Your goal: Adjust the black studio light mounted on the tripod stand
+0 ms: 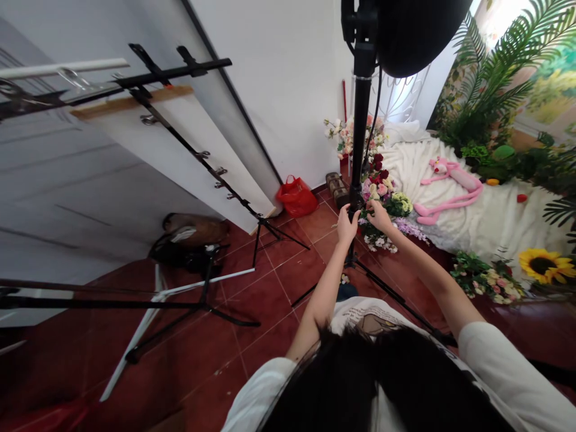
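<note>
A black light stand [359, 126] rises upright in front of me, topped by a large black lamp head [420, 36]. My left hand [347, 224] is closed round the lower part of its pole, with the thumb on the right side. Just right of the pole is my right hand [380, 216], its fingers curled together at the stand's height-lock area. What those fingertips pinch is too small to make out. A black cable [378, 114] hangs down beside the pole. The stand's legs [380, 281] spread over the floor below my hands.
Bunches of artificial flowers [380, 186] and a white cloth [405, 159] with a pink plush toy [459, 180] lie to the right, near a sunflower [542, 266]. A backdrop stand [193, 147] with clips, a red bag [297, 197] and tripod legs [198, 306] are on the left.
</note>
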`<action>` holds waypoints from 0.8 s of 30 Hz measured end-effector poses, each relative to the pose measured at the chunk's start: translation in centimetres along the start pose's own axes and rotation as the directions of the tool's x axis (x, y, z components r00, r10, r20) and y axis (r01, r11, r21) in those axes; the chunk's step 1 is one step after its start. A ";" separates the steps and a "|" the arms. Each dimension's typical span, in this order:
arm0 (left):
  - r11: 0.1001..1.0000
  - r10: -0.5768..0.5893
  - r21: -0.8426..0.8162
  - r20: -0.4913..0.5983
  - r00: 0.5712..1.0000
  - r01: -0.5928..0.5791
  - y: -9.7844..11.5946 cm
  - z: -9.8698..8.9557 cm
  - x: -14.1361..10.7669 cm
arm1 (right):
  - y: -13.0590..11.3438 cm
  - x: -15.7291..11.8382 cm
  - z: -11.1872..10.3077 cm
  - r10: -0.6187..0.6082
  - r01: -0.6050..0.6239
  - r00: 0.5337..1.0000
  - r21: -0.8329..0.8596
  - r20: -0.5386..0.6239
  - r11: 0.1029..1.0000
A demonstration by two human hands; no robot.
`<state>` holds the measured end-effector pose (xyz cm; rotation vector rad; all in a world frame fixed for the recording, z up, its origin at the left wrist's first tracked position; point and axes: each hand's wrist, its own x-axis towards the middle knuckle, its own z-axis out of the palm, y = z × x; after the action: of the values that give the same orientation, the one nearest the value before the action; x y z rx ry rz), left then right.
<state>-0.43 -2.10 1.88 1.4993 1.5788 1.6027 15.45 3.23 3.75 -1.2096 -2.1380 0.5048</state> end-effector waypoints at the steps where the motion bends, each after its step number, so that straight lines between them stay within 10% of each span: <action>1: 1.000 0.005 -0.009 0.001 1.000 -0.005 -0.1 0.0 0.0 | 0.2 -0.5 -0.1 0.022 -0.022 1.000 0.016 0.006 1.000; 13: 0.999 0.026 -0.043 -0.017 1.000 -0.026 -1.0 0.6 0.3 | -1.6 -8.8 0.2 0.294 -0.333 0.942 0.326 0.164 0.885; 24: 0.996 0.069 -0.059 -0.029 0.997 -0.071 0.6 0.2 1.2 | -1.2 -9.7 0.3 0.347 -0.401 0.916 0.481 0.201 0.780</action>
<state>-0.38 -1.17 2.83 1.5227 1.4945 1.7002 18.27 -5.77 1.08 -1.3036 -1.6614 1.2536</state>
